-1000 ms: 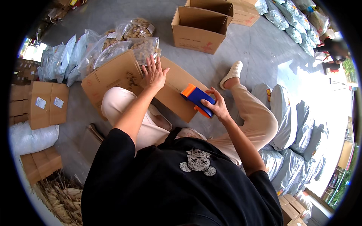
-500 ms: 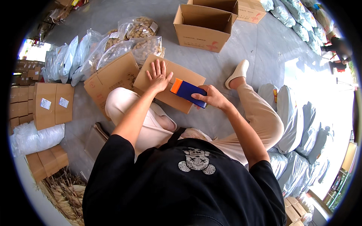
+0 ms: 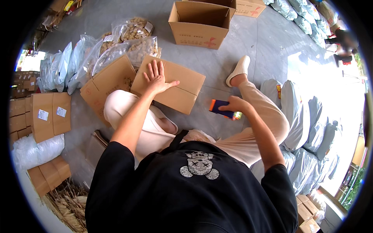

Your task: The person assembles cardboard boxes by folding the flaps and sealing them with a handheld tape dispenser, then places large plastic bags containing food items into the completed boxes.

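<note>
A closed cardboard box (image 3: 180,83) sits on the floor between my legs, with a seam across its top. My left hand (image 3: 156,81) lies flat on its upper left part, fingers spread and thumb stretched out. Off the box's lower right side, apart from it, my right hand (image 3: 236,105) grips what looks like a blue tape dispenser (image 3: 220,107) with an orange front end. Part of the dispenser is hidden by my fingers, and something yellow-green shows below them.
A flattened carton (image 3: 110,85) leans beside my left knee. Beyond it lie clear bags of brown pieces (image 3: 138,29). An open box (image 3: 198,33) stands ahead. Grey plastic parcels (image 3: 294,112) line the right; stacked cartons (image 3: 50,116) stand on the left.
My right hand has drawn the tape dispenser off the box, toward the right and nearer me. My left hand stays spread on the box. The whole view has shifted slightly.
</note>
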The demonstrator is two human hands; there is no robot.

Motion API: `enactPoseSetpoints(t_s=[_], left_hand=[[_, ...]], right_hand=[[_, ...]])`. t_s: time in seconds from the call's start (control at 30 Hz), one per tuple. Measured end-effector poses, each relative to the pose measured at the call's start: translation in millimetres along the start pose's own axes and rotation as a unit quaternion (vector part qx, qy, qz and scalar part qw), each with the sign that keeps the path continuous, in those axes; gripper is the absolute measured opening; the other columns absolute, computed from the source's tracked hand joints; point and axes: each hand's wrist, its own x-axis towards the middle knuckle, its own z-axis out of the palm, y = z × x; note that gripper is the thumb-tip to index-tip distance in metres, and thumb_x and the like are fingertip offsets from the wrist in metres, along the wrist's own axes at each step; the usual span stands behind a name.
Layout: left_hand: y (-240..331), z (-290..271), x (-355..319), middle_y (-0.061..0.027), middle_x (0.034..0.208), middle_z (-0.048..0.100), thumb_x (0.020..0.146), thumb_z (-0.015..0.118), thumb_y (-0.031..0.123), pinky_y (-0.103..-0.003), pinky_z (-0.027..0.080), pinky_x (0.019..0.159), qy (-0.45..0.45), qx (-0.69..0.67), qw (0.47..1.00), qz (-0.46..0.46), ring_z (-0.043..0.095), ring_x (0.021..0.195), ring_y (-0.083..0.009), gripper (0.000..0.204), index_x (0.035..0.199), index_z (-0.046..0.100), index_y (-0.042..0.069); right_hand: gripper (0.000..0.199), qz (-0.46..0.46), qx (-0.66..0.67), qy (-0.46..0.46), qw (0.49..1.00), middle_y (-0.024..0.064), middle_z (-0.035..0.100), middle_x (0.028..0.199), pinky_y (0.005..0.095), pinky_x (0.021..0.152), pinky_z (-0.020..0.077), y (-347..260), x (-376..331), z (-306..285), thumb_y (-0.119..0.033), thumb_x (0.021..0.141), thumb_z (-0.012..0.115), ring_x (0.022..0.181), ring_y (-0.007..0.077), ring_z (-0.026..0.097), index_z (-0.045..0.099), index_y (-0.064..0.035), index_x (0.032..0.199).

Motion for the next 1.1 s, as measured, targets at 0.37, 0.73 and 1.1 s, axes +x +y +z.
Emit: enactPoseSetpoints(t_s=[0.37, 0.73, 1.1], left_hand=[[-11, -8, 0, -0.015, 0.143, -0.017, 0.056, 0.054, 0.077, -0.06, -0.004, 0.099, 0.01, 0.025, 0.999, -0.029, -0.018, 0.131, -0.0341, 0.123, 0.139, -0.01, 0.012], [-87, -38, 22, -0.0216, 0.119, 0.05, 0.07, 0.064, 0.048, -0.036, 0.037, 0.095, 0.233, -0.197, 0.948, -0.086, 0.047, 0.113, -0.0308, 0.072, 0.121, 0.044, 0.001], [11, -112, -80, -0.0194, 0.095, 0.052, 0.074, 0.064, 0.044, -0.04, 0.04, 0.079, 0.399, -0.295, 0.863, 0.094, 0.051, 0.089, -0.0314, 0.056, 0.1, 0.044, -0.002]], right_hand=[[0.047, 0.038, -0.016, 0.178, 0.983, 0.0196, 0.063, 0.085, 0.0394, 0.072, 0.0495, -36, 99, 131, -0.041, 0.067, 0.066, 0.08, 0.0317, 0.063, 0.064, 0.0016, 0.086], [0.033, -0.012, 0.424, 0.396, 0.814, 0.0147, 0.062, 0.077, 0.0328, 0.061, 0.0491, -14, 102, 80, -0.024, 0.088, 0.049, 0.07, 0.0235, 0.063, 0.053, 0.0082, 0.092], [0.037, -0.143, 0.317, 0.628, 0.696, 0.0203, 0.057, 0.091, 0.0357, 0.076, 0.041, -57, -11, 18, -0.026, 0.088, 0.047, 0.084, 0.0307, 0.054, 0.048, 0.0059, 0.105]])
